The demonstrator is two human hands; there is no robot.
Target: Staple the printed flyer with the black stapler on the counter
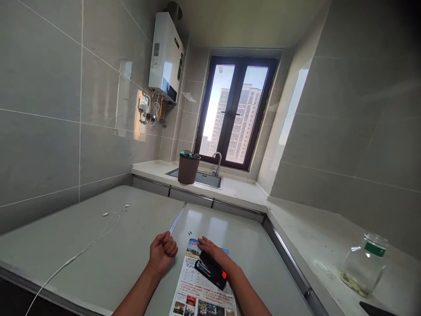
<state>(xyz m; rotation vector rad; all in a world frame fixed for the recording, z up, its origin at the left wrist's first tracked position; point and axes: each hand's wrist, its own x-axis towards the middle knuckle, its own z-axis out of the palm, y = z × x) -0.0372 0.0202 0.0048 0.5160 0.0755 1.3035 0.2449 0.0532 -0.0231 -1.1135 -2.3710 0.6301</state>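
My left hand [163, 253] is curled into a fist above the pale tabletop, left of a printed leaflet [187, 287]. Whatever the fist may hold is hidden. On the leaflet lies a black stapler [210, 271] with a red piece at its near end. Against the stapler's far right side is my right hand [215, 253], its fingers stretched out over the leaflet's top part. The right thumb is hidden behind the stapler. Just beyond the leaflet sit small shiny metal bits [190, 233], too small to name for certain.
A white cable [80, 253] crosses the tabletop [138, 219] on the left. Behind, a brown bucket [188, 170] stands by the sink [210, 179] and faucet [217, 163]. A glass jar [363, 265] stands on the right counter [305, 228]. A white water heater [166, 57] hangs on the wall.
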